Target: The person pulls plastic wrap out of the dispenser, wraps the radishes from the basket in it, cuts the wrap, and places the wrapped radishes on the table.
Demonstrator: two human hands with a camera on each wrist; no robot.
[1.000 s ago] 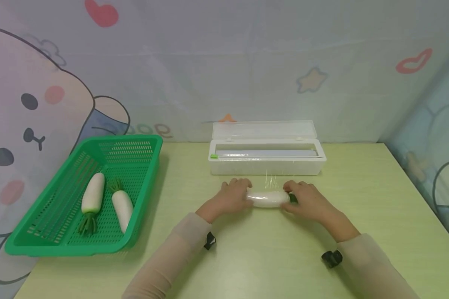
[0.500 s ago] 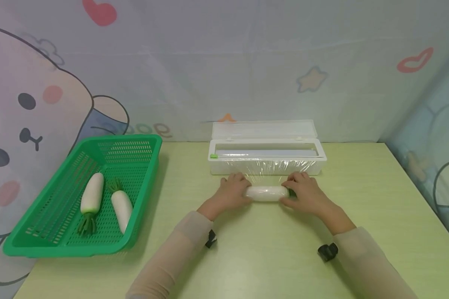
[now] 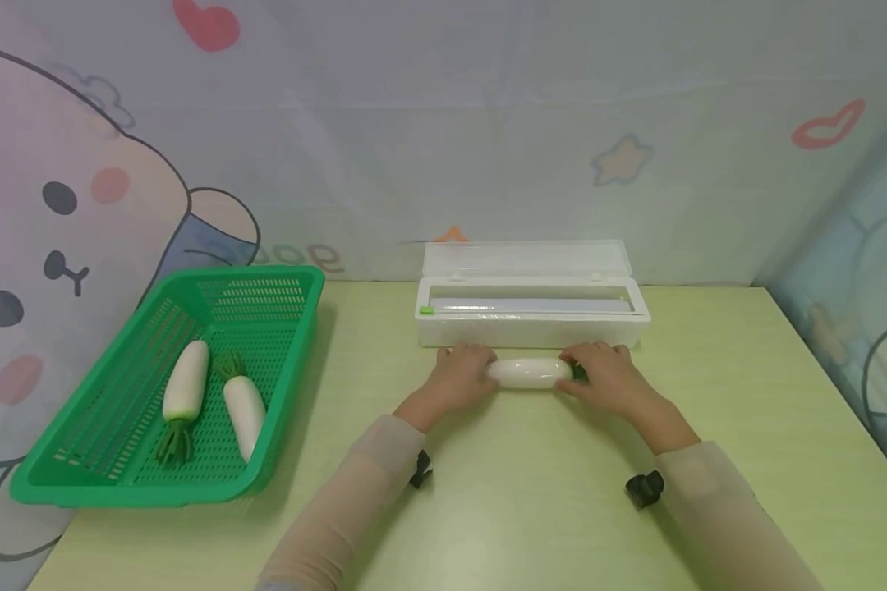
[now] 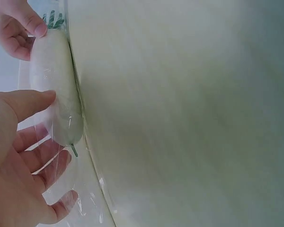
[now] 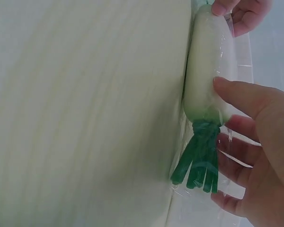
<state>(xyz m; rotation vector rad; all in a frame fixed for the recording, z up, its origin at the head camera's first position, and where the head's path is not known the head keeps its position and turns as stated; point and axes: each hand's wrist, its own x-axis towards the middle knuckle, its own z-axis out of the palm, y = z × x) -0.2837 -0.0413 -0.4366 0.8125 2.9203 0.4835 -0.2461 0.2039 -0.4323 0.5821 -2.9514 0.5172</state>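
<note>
A white radish point(image 3: 530, 373) with green cut stalks point(image 5: 201, 158) lies crosswise on the table, covered in clear cling film point(image 4: 87, 203). My left hand point(image 3: 460, 375) holds its root end, thumb on top and fingers curled at the far side, as the left wrist view shows. At the stalk end, my right hand point(image 3: 608, 377) grips it the same way, thumb on the radish and fingers behind the film. Just beyond both hands stands a white cling film dispenser point(image 3: 532, 332), lid raised, with a roll inside and a green slider at its left.
A green plastic basket point(image 3: 284, 410) stands at the left of the table point(image 3: 517, 509), holding two more radishes, one white radish point(image 3: 186, 382) and a shorter radish point(image 3: 244, 417). Behind the dispenser hangs a printed cloth point(image 3: 384, 148).
Both hands have moved the radish away from me, closer to the dispenser. The film stretched between them half a second ago now shows only faintly.
</note>
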